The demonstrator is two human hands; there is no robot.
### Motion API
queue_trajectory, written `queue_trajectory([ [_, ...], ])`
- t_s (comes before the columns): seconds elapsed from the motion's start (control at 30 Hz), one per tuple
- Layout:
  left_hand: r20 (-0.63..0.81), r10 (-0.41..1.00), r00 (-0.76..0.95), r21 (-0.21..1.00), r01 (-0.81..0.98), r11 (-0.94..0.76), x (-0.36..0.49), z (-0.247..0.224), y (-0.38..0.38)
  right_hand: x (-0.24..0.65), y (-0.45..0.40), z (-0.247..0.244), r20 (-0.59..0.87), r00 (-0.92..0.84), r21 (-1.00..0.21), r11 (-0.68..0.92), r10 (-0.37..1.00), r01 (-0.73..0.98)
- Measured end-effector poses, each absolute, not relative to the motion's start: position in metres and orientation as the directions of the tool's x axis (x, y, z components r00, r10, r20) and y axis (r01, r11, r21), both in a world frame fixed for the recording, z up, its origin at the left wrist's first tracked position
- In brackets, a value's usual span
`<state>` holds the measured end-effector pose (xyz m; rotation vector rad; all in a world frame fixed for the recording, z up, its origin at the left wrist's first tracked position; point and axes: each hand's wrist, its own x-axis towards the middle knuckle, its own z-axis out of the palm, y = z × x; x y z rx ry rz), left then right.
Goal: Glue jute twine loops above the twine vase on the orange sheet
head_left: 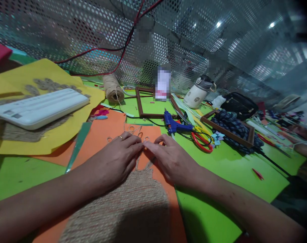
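An orange sheet (100, 138) lies before me, with a broad shape of twine rows (133, 192) covering its lower part. Above that shape, thin twine lines and small loops (131, 128) run across the orange. My left hand (120, 152) rests on the sheet, fingers bent and tips pressed down near the loops. Its fingertips meet those of my right hand (171, 157), whose thumb and fingers are drawn together over the thin twine. Whatever is between the fingertips is too small to make out.
Behind the sheet are a twine roll (113, 88), a wooden frame (140, 104), a blue glue gun (177, 126) and red scissors (200, 145). A white device (42, 106) lies on yellow paper (52, 141) at left. A bottle (197, 92) stands behind; another person's arm (303, 148) shows at right.
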<state>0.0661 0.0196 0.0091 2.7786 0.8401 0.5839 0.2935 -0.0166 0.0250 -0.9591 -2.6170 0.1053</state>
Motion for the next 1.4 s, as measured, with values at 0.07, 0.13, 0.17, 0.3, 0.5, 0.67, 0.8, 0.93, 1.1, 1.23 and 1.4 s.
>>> queue_trajectory([
  [0.07,0.316,0.561,0.765,0.26,0.499,-0.827,0.066,0.009,0.019,0.295,-0.016,0.028,0.362,-0.671,-0.217,0.758,0.647,0.614],
  [0.13,0.321,0.552,0.77,0.243,0.496,-0.834,0.066,0.009,0.018,0.295,-0.016,0.031,0.423,-0.614,-0.252,0.737,0.667,0.627],
  [0.17,0.322,0.547,0.773,0.238,0.493,-0.837,0.066,0.008,0.018,0.295,-0.016,0.031,0.437,-0.593,-0.264,0.727,0.676,0.634],
  [0.3,0.32,0.549,0.772,0.235,0.497,-0.835,0.067,0.008,0.019,0.293,-0.015,0.028,0.365,-0.633,-0.244,0.726,0.683,0.643],
  [0.5,0.319,0.553,0.77,0.224,0.505,-0.833,0.067,0.011,0.017,0.29,-0.014,0.023,0.274,-0.671,-0.197,0.723,0.689,0.662],
  [0.67,0.314,0.554,0.771,0.215,0.511,-0.832,0.067,0.007,0.018,0.29,-0.016,0.029,0.421,-0.548,-0.396,0.69,0.723,0.606],
  [0.8,0.307,0.557,0.771,0.215,0.514,-0.83,0.066,0.006,0.019,0.291,-0.016,0.032,0.509,-0.468,-0.426,0.684,0.723,0.592],
  [0.93,0.31,0.547,0.777,0.185,0.515,-0.837,0.067,0.009,0.019,0.289,-0.013,0.029,0.446,-0.526,-0.394,0.687,0.724,0.611],
  [1.1,0.316,0.542,0.779,0.182,0.511,-0.84,0.067,0.008,0.019,0.29,-0.013,0.026,0.271,-0.672,-0.183,0.722,0.689,0.667],
  [1.23,0.319,0.54,0.778,0.187,0.507,-0.841,0.065,0.008,0.019,0.294,-0.015,0.034,0.35,-0.678,-0.183,0.757,0.646,0.627],
  [1.4,0.326,0.545,0.772,0.205,0.505,-0.838,0.065,0.01,0.02,0.293,-0.019,0.036,0.418,-0.646,-0.261,0.766,0.638,0.588],
])
